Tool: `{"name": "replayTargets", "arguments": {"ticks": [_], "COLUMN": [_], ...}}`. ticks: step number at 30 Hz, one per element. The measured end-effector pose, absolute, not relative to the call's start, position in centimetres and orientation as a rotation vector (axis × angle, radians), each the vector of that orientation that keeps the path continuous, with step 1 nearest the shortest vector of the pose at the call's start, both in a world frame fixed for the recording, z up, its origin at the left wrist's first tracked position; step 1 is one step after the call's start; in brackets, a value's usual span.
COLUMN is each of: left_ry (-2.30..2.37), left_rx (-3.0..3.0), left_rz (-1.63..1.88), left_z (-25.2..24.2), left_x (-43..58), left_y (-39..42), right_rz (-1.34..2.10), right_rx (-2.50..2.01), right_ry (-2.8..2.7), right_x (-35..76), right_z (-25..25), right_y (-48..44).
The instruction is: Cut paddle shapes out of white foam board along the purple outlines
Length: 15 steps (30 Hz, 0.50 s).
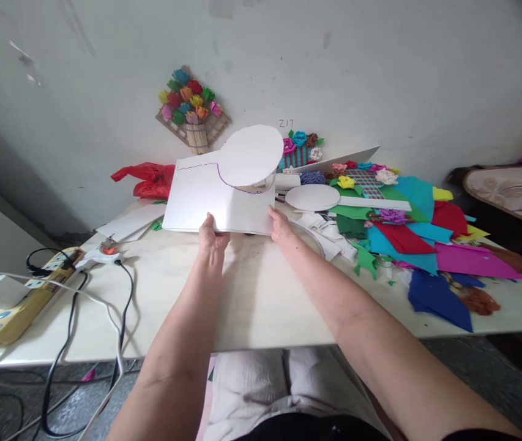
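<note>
A white board (205, 202) with a curved purple line along its upper edge is held between my two hands, just above the table. My left hand (213, 234) grips its near edge, thumb on top and fingers underneath. At the near right corner, my right hand (281, 225) is closed on the same board. Along the board's far side lies a white paddle-shaped piece (251, 153), with a round head and a strip running left. A narrow gap shows under the round head; whether the piece is still joined to the board I cannot tell. Another white paddle-shaped piece (313, 197) rests to the right.
Coloured felt or paper sheets (426, 245), scraps and craft flowers (346, 182) cover the table's right side. To the left are a power strip (22, 300), cables, white sheets (134, 222) and a red plastic bag (150, 179). A flower decoration (191, 104) hangs on the wall.
</note>
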<state>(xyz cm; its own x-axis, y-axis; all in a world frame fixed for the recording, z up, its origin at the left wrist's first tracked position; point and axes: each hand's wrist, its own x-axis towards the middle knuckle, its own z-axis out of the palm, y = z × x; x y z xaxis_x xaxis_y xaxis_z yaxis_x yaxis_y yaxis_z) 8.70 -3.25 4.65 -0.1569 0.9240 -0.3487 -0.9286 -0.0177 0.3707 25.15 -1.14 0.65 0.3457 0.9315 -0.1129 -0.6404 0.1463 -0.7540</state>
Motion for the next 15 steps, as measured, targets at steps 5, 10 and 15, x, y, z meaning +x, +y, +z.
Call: {"name": "replayTargets", "arguments": {"ticks": [5, 10, 15], "left_ry": [0.572, 0.538, 0.663], "left_rx": [0.000, 0.056, 0.209], "left_rz": [1.603, 1.610, 1.646], "left_z": [5.1, 5.2, 4.1], "left_x": [9.0, 9.1, 8.9], "left_y": [-3.5, -3.4, -2.8], "right_rz": [1.186, 1.220, 1.155], "right_rx": [-0.811, -0.776, -0.784], "right_ry": [-0.441, -0.490, -0.479], "right_x": [25.1, 25.5, 26.3], "right_z": [0.4, 0.2, 0.8], "right_y": [-0.9, -0.6, -0.6]}}
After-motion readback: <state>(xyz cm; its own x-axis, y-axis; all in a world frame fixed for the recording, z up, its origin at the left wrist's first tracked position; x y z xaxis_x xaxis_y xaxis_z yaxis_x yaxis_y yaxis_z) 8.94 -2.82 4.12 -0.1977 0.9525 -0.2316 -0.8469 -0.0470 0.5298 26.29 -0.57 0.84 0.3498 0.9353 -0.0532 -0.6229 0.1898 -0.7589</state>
